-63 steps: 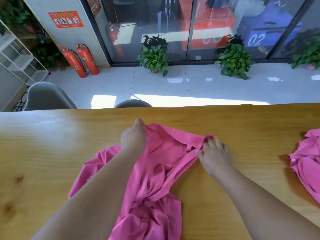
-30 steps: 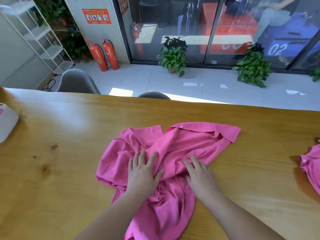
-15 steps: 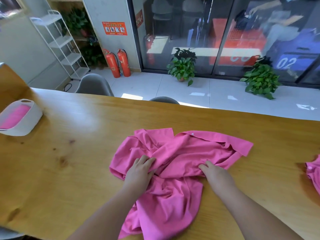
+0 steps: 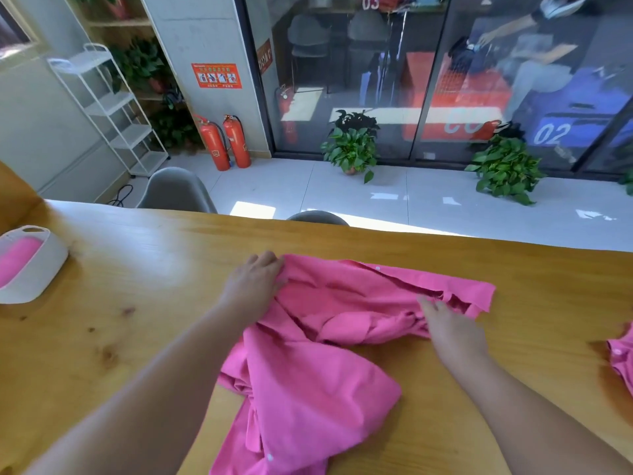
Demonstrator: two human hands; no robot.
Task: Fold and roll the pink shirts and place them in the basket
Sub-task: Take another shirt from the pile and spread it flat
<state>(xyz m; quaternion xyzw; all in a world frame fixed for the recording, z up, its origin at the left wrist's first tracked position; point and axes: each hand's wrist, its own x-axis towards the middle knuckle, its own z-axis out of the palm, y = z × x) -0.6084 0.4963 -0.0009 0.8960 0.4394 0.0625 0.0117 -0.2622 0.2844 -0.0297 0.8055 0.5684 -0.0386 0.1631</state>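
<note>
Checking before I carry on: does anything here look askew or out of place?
Only the shirt: it lies bunched and twisted on the table, not flat, with the left hand gripping its far edge. Nothing looks spilled or damaged.

The crumpled pink cotton shirt (image 4: 325, 389) is plain and bright, with small white buttons (image 4: 377, 268). The smooth wooden counter (image 4: 144, 279) is honey-yellow, grained, with dark brown knots (image 4: 109, 354). The oval white plastic basket (image 4: 46, 272) holds a rolled shirt (image 4: 17, 260) of the same pink.

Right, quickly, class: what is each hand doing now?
Left hand: closed, gripping the pink polo shirt.
Right hand: open, fingers resting on it.
</note>
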